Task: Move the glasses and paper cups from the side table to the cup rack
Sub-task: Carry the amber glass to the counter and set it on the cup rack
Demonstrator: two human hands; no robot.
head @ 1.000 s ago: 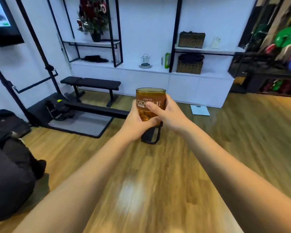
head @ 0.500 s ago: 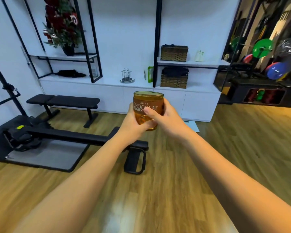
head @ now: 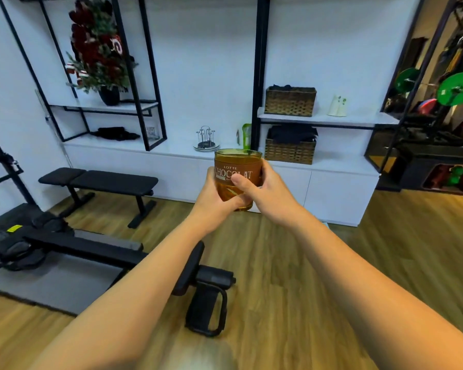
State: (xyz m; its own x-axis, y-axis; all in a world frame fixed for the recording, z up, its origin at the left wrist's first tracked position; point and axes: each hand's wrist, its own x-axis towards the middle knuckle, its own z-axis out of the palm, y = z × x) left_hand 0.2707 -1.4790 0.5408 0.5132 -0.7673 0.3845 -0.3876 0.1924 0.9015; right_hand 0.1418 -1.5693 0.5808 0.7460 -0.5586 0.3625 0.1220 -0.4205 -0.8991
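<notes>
So: one amber glass (head: pixel 238 177), upright, printed "LOTTE CHOCOLAT", held in mid-air in front of the person, well clear of any surface. Left hand (head: pixel 216 196) wraps its lower wall and base from the left; right hand (head: pixel 262 186) grips from the right, thumb across the print. Both arms outstretched.

Cup rack (head: pixel 205 137) stands on a plate on the white counter (head: pixel 171 150) beyond, near the counter's middle, just left of the black upright. Its pegs look bare; too small to be sure.

Judgement: glass is in transit, not yet delivered. Side table not in view, so remaining glasses and paper cups cannot be counted. Nothing visibly racked; most of the task likely remains.
</notes>
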